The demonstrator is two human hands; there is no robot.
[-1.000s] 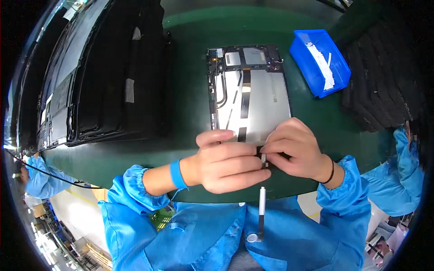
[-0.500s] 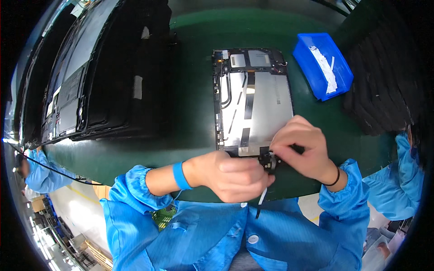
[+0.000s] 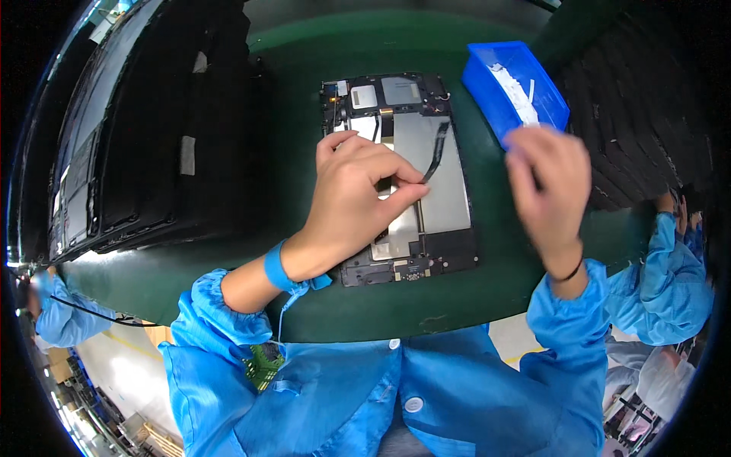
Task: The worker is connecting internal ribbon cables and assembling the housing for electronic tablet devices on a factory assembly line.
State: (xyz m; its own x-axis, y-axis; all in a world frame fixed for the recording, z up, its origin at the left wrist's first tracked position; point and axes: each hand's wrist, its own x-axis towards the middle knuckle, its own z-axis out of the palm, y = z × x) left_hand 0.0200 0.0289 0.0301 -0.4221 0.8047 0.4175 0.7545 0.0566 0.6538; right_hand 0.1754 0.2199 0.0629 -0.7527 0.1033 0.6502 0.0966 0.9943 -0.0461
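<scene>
An opened tablet-like device (image 3: pixel 442 206) lies on the green table in front of me, its silver plates, black frame and small circuit boards exposed. My left hand (image 3: pixel 354 190) reaches over its left half, thumb and forefinger pinched on the lower end of a black flat ribbon cable (image 3: pixel 438 148). The cable's free part slants up and to the right over the silver plate. My right hand (image 3: pixel 554 186) is off the device, at the near edge of a blue bin (image 3: pixel 487 95). Its curled fingers are blurred, so whether they hold anything is unclear.
White paper-like strips (image 3: pixel 515 93) lie in the bin. A tall stack of black device housings (image 3: pixel 152 129) stands at the left. Another dark stack (image 3: pixel 624 114) rises at the right. Co-workers' blue sleeves (image 3: pixel 651 282) show at both sides.
My left hand has moved up from the device's near edge and now grips the lifted black ribbon cable. My right hand has left the device and moved right, to the blue bin. The view has shifted.
</scene>
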